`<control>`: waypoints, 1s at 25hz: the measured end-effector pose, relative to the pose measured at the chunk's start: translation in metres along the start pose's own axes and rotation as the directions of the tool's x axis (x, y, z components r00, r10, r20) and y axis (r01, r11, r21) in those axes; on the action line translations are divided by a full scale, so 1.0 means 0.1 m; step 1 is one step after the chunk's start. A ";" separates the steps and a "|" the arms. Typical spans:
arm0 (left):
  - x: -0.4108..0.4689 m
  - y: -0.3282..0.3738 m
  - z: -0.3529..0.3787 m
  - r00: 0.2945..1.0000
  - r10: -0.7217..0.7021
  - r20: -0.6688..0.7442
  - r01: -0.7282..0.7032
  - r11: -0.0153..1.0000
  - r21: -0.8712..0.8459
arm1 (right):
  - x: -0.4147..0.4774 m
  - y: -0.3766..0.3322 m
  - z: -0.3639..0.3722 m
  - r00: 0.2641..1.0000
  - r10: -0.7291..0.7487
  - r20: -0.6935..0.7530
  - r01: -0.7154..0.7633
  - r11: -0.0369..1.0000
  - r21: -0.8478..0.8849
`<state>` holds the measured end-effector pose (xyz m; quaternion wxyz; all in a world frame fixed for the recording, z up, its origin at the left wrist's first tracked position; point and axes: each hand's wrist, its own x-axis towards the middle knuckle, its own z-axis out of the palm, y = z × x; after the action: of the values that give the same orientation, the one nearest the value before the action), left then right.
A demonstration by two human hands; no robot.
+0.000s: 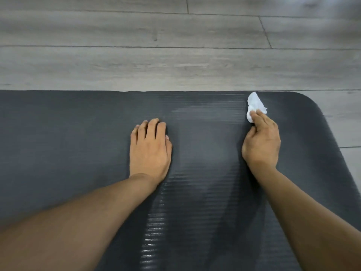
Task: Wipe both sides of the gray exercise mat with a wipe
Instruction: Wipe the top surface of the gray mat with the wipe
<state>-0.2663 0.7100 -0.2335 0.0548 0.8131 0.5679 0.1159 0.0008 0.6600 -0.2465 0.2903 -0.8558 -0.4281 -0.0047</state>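
The dark gray ribbed exercise mat (58, 133) lies flat on the floor and fills the lower part of the head view; its far edge and rounded far right corner show. My left hand (149, 148) rests palm down on the mat near its middle, fingers straight. My right hand (260, 142) pinches a crumpled white wipe (255, 106) against the mat near the far edge. Wet shiny streaks (205, 173) run down the mat between my two hands.
Gray wood-look floor planks (175, 55) stretch beyond the mat's far edge and show to the right of its rounded corner. Nothing else stands on the floor in view.
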 end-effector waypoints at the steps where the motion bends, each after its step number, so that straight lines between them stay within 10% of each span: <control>1: -0.14 0.01 -0.05 1.000 0.016 0.018 -0.016 1.000 -0.015 | 0.00 -0.01 0.00 1.000 0.009 -0.001 -0.009 1.000 -0.005; 8: -1.57 -0.17 -0.28 0.988 0.052 0.147 -0.048 0.999 -0.025 | 0.02 0.00 0.02 1.000 -0.005 -0.010 0.005 1.000 -0.009; 21: -1.54 -0.17 -0.16 0.989 0.061 0.133 -0.069 0.996 0.058 | -0.14 -0.61 0.26 0.999 -0.028 0.044 0.026 0.999 0.029; 23: -1.54 -0.18 -0.14 0.990 0.070 0.126 -0.078 0.995 0.061 | -0.52 -1.33 0.55 0.903 -0.348 0.252 0.296 0.929 0.223; 25: -1.54 -0.18 -0.12 0.989 0.081 0.119 -0.088 0.995 0.052 | -0.88 -1.90 0.70 0.594 -0.670 0.446 0.591 0.739 0.323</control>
<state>-0.3363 0.5713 -0.2451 0.0600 0.8431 0.5317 0.0541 -0.2110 0.7192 -0.2334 0.1977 -0.5908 -0.7653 0.1618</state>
